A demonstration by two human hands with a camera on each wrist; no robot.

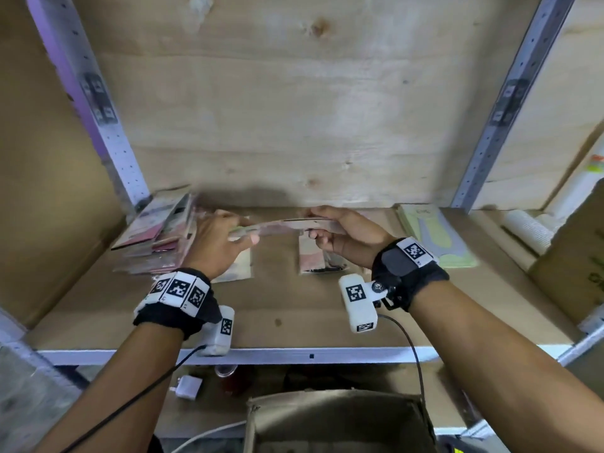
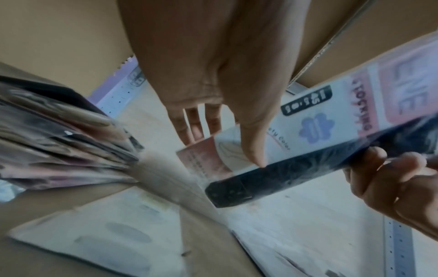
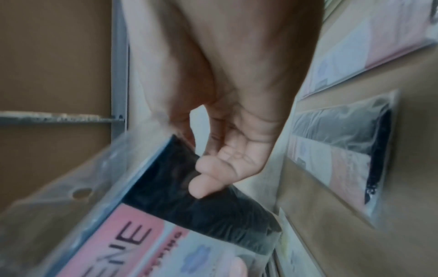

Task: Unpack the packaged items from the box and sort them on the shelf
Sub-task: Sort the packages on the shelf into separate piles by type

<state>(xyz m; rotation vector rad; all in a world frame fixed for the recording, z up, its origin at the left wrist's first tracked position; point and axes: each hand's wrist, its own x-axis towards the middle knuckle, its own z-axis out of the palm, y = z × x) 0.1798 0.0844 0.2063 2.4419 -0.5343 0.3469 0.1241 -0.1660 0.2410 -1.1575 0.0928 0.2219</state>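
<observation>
Both hands hold one flat clear packet (image 1: 287, 223) level above the wooden shelf (image 1: 294, 308). It has a pink and white card and a black garment inside (image 2: 331, 131). My left hand (image 1: 243, 230) pinches its left end, thumb on the printed face and fingers behind (image 2: 246, 148). My right hand (image 1: 313, 223) grips the black end (image 3: 166, 224) with curled fingers (image 3: 201, 180). A leaning stack of similar packets (image 1: 157, 230) stands at the shelf's left. The open cardboard box (image 1: 340, 420) sits below the shelf, its inside dark.
Two packets lie flat on the shelf, one under my left hand (image 1: 238, 266) and one under the right (image 1: 320, 256). A green packet (image 1: 434, 237) lies further right, next to white rolls (image 1: 529, 230) and a brown carton (image 1: 572, 266). Metal uprights (image 1: 483, 148) frame the bay.
</observation>
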